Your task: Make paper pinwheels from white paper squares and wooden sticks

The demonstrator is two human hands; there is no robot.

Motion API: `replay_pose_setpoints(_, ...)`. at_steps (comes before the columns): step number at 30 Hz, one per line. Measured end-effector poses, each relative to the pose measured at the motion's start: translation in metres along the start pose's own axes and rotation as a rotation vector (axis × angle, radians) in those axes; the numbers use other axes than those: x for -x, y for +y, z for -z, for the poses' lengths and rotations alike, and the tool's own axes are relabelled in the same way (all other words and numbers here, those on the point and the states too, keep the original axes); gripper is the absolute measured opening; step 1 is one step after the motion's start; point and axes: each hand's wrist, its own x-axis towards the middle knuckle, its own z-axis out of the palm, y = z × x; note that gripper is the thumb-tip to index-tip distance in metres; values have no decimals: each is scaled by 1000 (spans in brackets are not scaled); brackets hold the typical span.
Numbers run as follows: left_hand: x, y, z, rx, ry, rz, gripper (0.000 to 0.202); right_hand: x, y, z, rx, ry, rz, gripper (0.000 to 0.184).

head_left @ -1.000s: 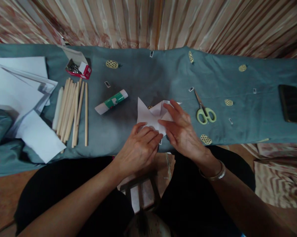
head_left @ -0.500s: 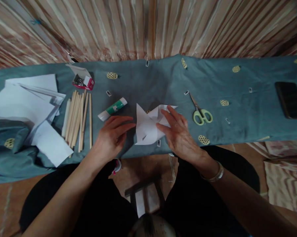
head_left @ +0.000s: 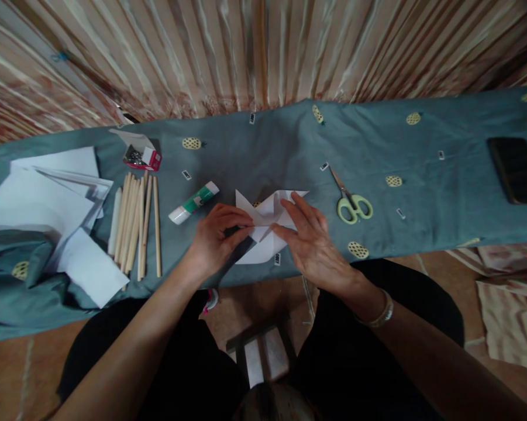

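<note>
A folded white paper shape (head_left: 267, 225) with pointed corners lies on the blue-grey cloth (head_left: 289, 146) in front of me. My left hand (head_left: 214, 240) pinches its left point and bends it toward the middle. My right hand (head_left: 309, 242) lies flat on the paper's right side, fingers stretched out, pressing it down. A glue stick (head_left: 193, 202) with a green label lies just left of the paper. Green-handled scissors (head_left: 350, 202) lie to the right of my right hand.
Several wooden sticks (head_left: 135, 222) lie in a bundle at the left, beside loose white paper sheets (head_left: 39, 199). A small red box of pins (head_left: 140, 156) stands open behind them. A dark phone (head_left: 515, 169) lies at the far right. A striped curtain hangs behind.
My left hand left the paper, swung out to the left, then came back and took hold of the paper's left point. My right hand stayed on the paper.
</note>
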Motion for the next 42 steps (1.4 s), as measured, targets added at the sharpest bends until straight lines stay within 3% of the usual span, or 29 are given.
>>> replay_pose_setpoints(6,-8,-3,-18,-16,35,35,12,3,0,-5,65,6,43,38)
replay_pose_setpoints(17,-9,-2,-29,-56,67,89,7,9,0,-9,233,37,109,34)
replay_pose_setpoints(26,-7,-3,-32,-73,73,81,10,13,1,-6,145,5,-12,35)
replay_pose_setpoints(36,-7,-2,-31,-76,65,84,8,5,-5,6,40,-51,10,34)
replay_pose_setpoints(42,-7,0,-32,-81,71,98,8,2,-6,2,65,9,-40,29)
